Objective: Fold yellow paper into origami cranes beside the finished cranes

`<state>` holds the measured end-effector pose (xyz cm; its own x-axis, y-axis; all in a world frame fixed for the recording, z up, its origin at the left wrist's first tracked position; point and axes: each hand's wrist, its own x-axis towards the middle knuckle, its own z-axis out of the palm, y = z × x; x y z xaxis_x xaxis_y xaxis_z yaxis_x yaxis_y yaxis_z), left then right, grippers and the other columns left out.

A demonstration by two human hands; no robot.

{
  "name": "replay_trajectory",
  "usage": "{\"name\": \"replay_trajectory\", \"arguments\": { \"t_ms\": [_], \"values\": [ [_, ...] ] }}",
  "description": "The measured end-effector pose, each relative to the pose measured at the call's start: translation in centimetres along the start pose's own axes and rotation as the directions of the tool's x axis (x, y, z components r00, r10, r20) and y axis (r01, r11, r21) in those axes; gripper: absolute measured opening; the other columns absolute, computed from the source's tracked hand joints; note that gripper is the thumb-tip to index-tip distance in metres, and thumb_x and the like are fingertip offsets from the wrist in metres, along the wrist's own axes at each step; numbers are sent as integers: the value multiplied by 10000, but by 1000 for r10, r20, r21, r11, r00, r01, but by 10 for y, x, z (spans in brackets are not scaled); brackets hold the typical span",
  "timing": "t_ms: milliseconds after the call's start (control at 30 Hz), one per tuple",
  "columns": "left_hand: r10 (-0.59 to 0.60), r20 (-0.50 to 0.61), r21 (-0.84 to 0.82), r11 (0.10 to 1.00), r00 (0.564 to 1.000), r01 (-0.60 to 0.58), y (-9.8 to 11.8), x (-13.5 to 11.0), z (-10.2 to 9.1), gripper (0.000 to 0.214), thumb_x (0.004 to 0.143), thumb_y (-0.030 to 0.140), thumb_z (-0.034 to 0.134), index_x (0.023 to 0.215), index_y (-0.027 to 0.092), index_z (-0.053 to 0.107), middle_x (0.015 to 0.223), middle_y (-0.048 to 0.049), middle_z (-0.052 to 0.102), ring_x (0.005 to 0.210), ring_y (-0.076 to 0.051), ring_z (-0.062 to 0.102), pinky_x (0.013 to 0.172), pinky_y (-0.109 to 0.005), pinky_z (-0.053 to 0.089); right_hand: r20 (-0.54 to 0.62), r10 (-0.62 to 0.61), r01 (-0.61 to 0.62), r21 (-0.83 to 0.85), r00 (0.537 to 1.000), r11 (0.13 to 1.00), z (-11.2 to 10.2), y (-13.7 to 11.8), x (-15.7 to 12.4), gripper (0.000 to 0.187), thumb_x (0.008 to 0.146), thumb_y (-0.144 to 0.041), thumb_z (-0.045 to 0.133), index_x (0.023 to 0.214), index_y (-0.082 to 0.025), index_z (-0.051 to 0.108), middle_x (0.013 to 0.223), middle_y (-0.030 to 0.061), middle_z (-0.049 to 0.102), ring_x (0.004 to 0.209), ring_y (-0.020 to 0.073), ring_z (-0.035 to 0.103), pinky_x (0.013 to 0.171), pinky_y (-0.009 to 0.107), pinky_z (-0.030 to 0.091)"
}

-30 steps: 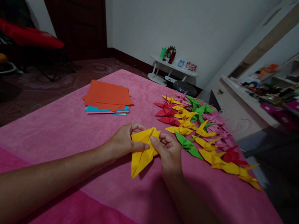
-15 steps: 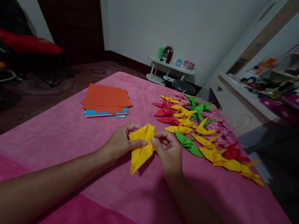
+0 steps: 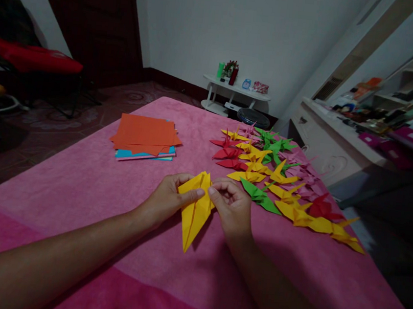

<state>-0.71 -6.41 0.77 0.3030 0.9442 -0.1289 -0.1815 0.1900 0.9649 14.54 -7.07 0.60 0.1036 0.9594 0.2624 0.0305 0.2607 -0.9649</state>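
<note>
A partly folded yellow origami paper [image 3: 195, 217] is held between my two hands above the pink cloth, its long point directed toward me. My left hand [image 3: 168, 195] pinches it from the left, with the thumb lying across its front and the fingers behind. On the other side, my right hand [image 3: 233, 207] grips the right edge between thumb and curled fingers. Just beyond my right hand lies a green paper crane [image 3: 260, 196], the nearest of the folded cranes.
Rows of yellow, red, green and pink cranes [image 3: 298, 214] cover the right of the pink cloth [image 3: 88, 191]. At the left lies a stack of orange and blue paper sheets [image 3: 145, 133]. Beyond are a white shelf [image 3: 237, 86], a cluttered dresser [image 3: 336, 143] and a red chair [image 3: 46, 61].
The yellow paper's lower point now reaches farther down toward me and looks longer and narrower. Both hands keep their hold in nearly the same place.
</note>
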Motion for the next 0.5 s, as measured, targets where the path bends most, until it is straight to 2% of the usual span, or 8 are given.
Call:
{"name": "replay_trajectory", "arguments": {
  "t_ms": [200,333,400,500],
  "values": [
    [-10,6,5,1000,1000,10,-2,0,1,262,725,321,752,857,119,648,783,-33,686,647,-121,628,620,-227,492,19,-21,21,-13,1000,1000,0,2,0,89,725,-233,685,676,-176,637,818,34,591,737,146,577,595,243,473],
    [-35,3,68,997,999,34,-1,0,0,276,706,335,762,798,104,644,721,-36,671,583,-112,596,550,-209,456,20,14,-14,2,1000,1000,0,3,-1,105,718,-258,703,708,-186,628,788,23,595,704,140,568,587,243,466],
    [-58,35,72,996,998,55,0,-1,-1,288,701,345,764,792,99,644,697,-34,663,560,-108,584,528,-205,443,36,65,-67,48,997,997,-2,3,-1,143,709,-280,723,769,-197,623,761,9,593,669,134,561,577,243,464],
    [-92,102,59,995,991,86,1,-2,-4,306,689,349,773,811,96,651,691,-32,661,555,-111,588,527,-205,447,119,115,-131,132,986,983,-6,3,-1,268,707,-280,747,937,-227,620,794,-5,601,690,131,571,607,244,471]
  ]
}}
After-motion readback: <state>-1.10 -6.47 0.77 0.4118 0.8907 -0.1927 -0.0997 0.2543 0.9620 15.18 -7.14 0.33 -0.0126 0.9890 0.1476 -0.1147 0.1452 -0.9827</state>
